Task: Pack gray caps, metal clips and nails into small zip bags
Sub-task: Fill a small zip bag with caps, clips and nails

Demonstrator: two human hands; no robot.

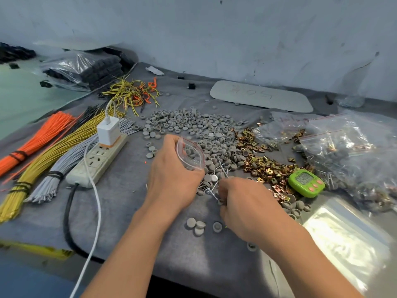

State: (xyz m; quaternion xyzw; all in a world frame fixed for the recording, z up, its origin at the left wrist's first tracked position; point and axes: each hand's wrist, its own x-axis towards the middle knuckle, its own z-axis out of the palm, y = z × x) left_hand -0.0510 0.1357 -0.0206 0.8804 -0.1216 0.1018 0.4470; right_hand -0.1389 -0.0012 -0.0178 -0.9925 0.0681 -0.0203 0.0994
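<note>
**Nails Next as Caps Go Into Zip Bag**

At a cluttered counter [120,201], a person's left hand [171,166] gripped a small zip bag [192,155] at centre frame. Its fingers curled round the bag, whose mouth gaped toward the right, at the near edge of the heap of caps [189,123]. A few caps showed inside the bag.

The right hand [245,203], just below and right of the bag, was curled knuckles-up over a scatter of nails [212,188]. Its fingertips were hidden, so whether it had a nail pinched could not be told.

On that showing, the caps step looked done for this bag and the nails step was in hand, with clips [264,166] to follow. The next move would call for lifting a nail clear of the tangle. It would then have to be steered into the bag's narrow mouth without snagging the thin film.

The caps spread across the middle of the frame, and the clips were heaped to their right. The two piles ran together at the edges, and the nails lay mixed among them.

A green timer [306,182] sat against the clips at right, near the right hand. Filled bags [343,147] crowded the right edge.

At left lay a power strip [98,160] with a charger [108,131] plugged in. Its white cable [96,211] trailed to the lower edge, beside bundled wires [49,155].
</note>
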